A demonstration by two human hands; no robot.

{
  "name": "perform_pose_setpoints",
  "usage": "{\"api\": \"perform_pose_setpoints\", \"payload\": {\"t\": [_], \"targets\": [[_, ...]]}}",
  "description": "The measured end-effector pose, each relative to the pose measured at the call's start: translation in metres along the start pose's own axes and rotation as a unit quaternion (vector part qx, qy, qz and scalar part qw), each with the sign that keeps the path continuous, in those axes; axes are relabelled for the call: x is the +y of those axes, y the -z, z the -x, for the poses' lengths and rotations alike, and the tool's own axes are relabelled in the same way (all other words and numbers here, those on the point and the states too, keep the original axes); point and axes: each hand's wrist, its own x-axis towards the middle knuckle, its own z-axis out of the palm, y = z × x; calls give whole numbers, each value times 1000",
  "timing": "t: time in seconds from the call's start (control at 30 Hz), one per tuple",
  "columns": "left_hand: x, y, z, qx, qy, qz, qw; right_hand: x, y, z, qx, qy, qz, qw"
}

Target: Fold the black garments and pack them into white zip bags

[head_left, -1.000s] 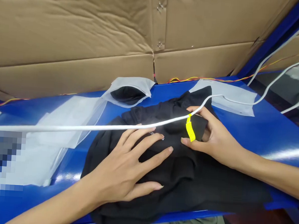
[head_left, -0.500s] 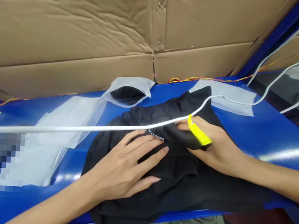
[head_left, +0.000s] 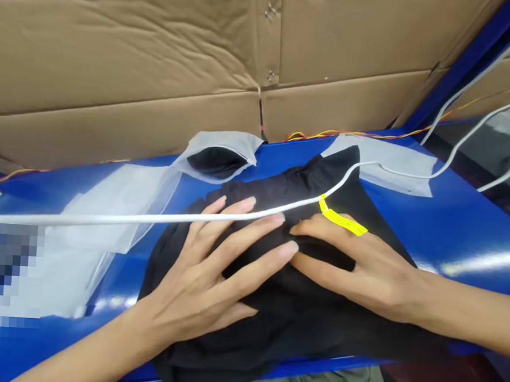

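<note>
Black garment (head_left: 308, 315) lies bunched on the blue desk (head_left: 472, 239), near its middle. Left hand (head_left: 207, 263) presses it, fingers spread; right hand (head_left: 362, 272) rests open on it, just below a yellow tag (head_left: 343, 222) and white cable (head_left: 149, 220).

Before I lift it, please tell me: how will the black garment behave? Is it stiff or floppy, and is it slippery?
The black garment will probably be floppy, since it lies in soft folds that bunch under the left hand and right hand. It looks like light cloth. Its matte surface seems not very slippery, though it may slide on the glossy blue table.
</note>
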Motion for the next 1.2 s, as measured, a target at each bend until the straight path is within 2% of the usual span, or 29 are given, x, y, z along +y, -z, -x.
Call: {"api": "perform_pose_setpoints", "payload": {"t": [0.07,0.13,0.2,0.23,0.33,0.43,0.5,0.6,0.77,0.87,1.0,1.1,1.2], "targets": [[1,0,-1,-9,14,-6,1000,-1,2,-2,21,12,-16,1000],[3,1,-2,8,37,-26,999,-3,3,-4,46,36,-26,998],[5,1,-3,28,50,-50,997,-5,1,-6,82,66,-17,994],[7,1,-3,36,52,-58,996,-6,-2,-6,127,94,-13,987],[12,1,-5,50,61,-74,994,-6,-10,-6,171,107,-20,979],[13,2,-5,46,63,-74,994,-4,-11,-8,134,178,-32,974],[11,1,-5,31,42,-56,997,-2,-8,-10,103,191,-14,976],[5,1,-5,-12,7,-18,1000,0,-4,-10,83,157,22,984],[-10,5,-5,-88,-17,38,995,6,-6,-2,58,75,-40,995],[-18,8,-4,-110,-38,58,992,6,-6,-1,43,51,-36,997],[-21,6,-5,-69,-61,27,995,3,-6,-3,61,70,-30,995],[-15,3,-4,-35,-47,-11,998,3,-7,-5,54,93,-48,993],[-6,3,-3,-18,-24,-48,998,2,-8,-5,52,93,-19,994]]}}
